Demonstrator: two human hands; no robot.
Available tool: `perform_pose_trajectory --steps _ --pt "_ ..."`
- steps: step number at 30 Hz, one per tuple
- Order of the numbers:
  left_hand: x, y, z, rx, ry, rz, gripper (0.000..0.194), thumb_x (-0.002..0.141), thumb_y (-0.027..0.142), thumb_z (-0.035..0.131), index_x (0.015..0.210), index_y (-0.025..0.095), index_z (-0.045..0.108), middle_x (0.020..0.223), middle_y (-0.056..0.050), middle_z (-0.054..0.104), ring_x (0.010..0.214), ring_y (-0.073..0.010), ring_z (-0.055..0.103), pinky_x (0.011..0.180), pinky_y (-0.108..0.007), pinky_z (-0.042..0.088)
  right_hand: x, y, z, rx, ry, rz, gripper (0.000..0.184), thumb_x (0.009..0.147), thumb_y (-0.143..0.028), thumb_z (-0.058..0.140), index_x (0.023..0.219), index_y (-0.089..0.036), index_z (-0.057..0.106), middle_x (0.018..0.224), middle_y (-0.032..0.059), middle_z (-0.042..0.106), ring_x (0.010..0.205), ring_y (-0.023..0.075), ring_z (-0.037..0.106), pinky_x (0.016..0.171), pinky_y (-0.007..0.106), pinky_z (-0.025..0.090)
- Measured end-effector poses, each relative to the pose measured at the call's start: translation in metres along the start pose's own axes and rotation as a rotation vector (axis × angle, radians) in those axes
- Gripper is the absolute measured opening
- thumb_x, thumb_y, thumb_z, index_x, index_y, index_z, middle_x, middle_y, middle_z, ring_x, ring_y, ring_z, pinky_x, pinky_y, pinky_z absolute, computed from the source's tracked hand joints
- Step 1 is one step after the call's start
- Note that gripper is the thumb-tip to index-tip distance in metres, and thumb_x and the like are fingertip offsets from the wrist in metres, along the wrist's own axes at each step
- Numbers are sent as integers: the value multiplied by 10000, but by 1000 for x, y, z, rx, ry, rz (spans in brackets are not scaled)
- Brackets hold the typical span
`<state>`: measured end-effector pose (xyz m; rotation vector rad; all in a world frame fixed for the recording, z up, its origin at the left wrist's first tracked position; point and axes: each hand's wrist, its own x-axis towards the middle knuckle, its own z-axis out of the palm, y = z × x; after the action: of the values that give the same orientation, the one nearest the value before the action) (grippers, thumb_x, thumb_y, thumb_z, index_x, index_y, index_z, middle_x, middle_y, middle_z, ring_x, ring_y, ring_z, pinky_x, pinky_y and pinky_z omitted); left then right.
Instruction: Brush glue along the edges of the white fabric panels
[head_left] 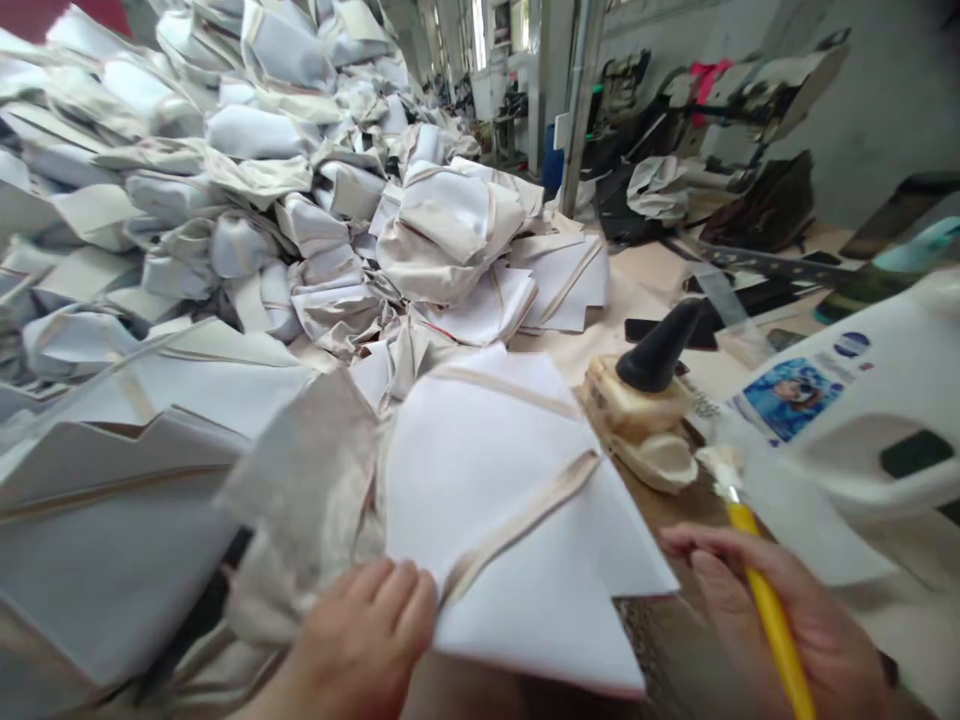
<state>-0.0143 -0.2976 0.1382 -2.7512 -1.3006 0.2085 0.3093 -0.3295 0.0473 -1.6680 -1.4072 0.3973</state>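
Note:
My left hand (pixel 375 625) is closed on the lower left edge of a white stiffened fabric piece (pixel 510 480), which has beige strips across it and a stepped notch at its right side. Greyish-beige cloth (pixel 315 480) hangs to the left of that piece, partly blurred. In my right hand (pixel 795 620) is a brush (pixel 765 600) with a yellow handle, its pale, caked bristles pointing away from me. Thumb and forefinger are pinched together near the piece's right corner; whether they touch it I cannot tell. Just beyond the bristles stands a crusted yellowish container (pixel 637 410) with a black cone-shaped top (pixel 660 345).
A high heap of similar white and beige pieces (pixel 255 130) fills the left and back. Folded grey-white pieces (pixel 112 530) lie at near left. On the right stands a large white jug (pixel 885 400) with a blue label. Behind are a metal post (pixel 581 110) and a machine (pixel 750 95).

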Motion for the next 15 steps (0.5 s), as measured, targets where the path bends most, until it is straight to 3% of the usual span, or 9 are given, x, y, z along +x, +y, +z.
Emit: perform_pose_trajectory --steps 1,2,3,4,5,7,10,12,15 --pt "-8 14 24 -71 -263 -44 142 757 264 596 896 246 620 849 -33 661 750 -204 598 669 -320 490 2 -5 4 13 -23 -6 225 844 -405 501 983 -249 583 912 53 676 794 208 661 651 279 560" --pt "-12 25 42 -149 -446 -26 178 738 331 643 877 221 622 854 -47 660 761 -217 600 657 -319 489 2 -8 10 12 -56 -16 233 858 -406 483 1002 -244 571 920 49 676 804 201 661 663 275 561" --pt "-13 32 56 -223 -548 -15 210 738 384 650 843 204 622 846 -53 656 771 -220 599 659 -314 486 0 -9 17 -4 -96 -35 250 867 -411 471 1024 -238 558 938 52 674 829 202 659 690 284 561" --pt "-10 35 64 -305 -576 0 228 765 418 621 814 196 620 835 -51 649 775 -211 597 670 -303 482 -3 -6 25 -32 -135 -59 275 871 -421 465 1049 -228 544 971 63 668 868 211 653 730 306 559" --pt "-6 34 68 -391 -520 5 233 812 419 564 801 192 616 829 -48 641 777 -192 592 691 -288 476 -8 -1 33 -67 -166 -87 305 872 -432 461 1078 -215 525 1022 83 654 924 226 638 783 340 548" --pt "10 21 68 -530 -257 -60 229 881 350 455 829 193 614 897 -56 628 846 -171 580 782 -280 459 -21 13 50 -144 -193 -148 365 874 -449 455 1121 -182 486 1126 136 604 1033 261 590 868 410 508" --pt "43 -20 69 -627 135 -330 223 826 328 517 970 185 610 1207 -101 533 1154 -231 454 1018 -361 321 -40 36 69 -263 -160 -235 412 888 -467 421 1131 -136 462 1173 209 554 1056 300 571 859 456 505" --pt "68 -53 77 -689 235 -563 289 799 319 539 1043 173 592 1323 -109 452 1269 -249 339 1088 -379 207 -48 48 77 -311 -129 -282 436 900 -479 380 1130 -118 457 1162 236 550 1029 312 585 822 456 523" --pt "100 -97 95 -778 239 -800 348 868 306 417 1142 124 529 1287 -140 494 1231 -224 412 1056 -355 264 -52 62 85 -319 -119 -281 428 907 -478 345 1117 -122 453 1150 231 561 1014 306 598 794 428 544"
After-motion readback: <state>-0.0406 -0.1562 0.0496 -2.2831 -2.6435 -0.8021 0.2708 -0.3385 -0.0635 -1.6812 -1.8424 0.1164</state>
